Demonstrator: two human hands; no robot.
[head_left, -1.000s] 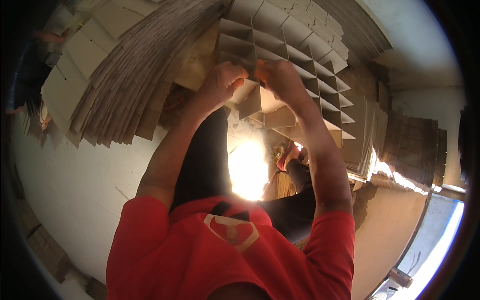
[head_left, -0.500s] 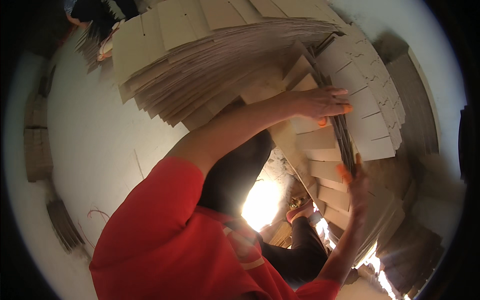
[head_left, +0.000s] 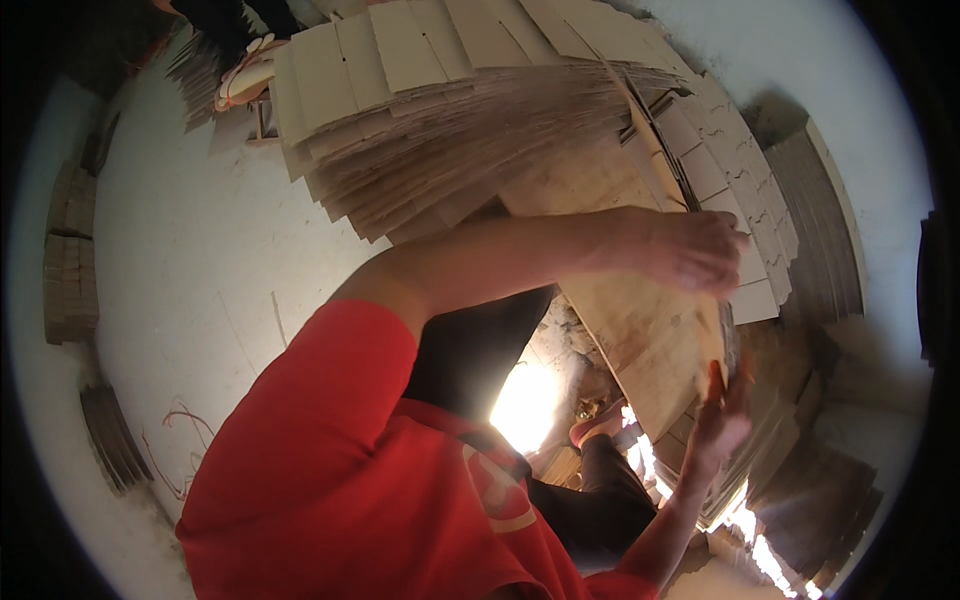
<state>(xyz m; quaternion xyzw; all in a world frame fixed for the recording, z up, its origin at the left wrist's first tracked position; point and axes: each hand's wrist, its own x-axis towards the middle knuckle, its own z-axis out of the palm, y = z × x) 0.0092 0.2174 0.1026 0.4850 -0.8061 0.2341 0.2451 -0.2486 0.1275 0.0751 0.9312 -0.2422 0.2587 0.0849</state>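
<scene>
My left hand (head_left: 700, 250) has its fingers curled over a narrow stack of thin cardboard sheets (head_left: 727, 320) standing on edge along the far right side of a wooden board (head_left: 640, 350). The near end of the stack lies between the thumb and fingers of my right hand (head_left: 722, 415), whose fingertips look orange. Both hands are closed on the stack and slightly blurred. My left hand and wrist cover part of it, so the number of sheets is hidden.
A large fanned pile of cardboard sheets (head_left: 400, 150) lies ahead. Slotted cardboard (head_left: 750, 240) is layered beyond my hands. More cardboard stacks stand at the right (head_left: 815, 220) and left wall (head_left: 70, 285). Another person's legs (head_left: 215, 25) show at top left. Bright light glares near my legs.
The cardboard pieces fanned across the board are now gathered into the upright stack, baring the wood. My left hand has moved right and nearer and curled; my right hand has moved slightly nearer.
</scene>
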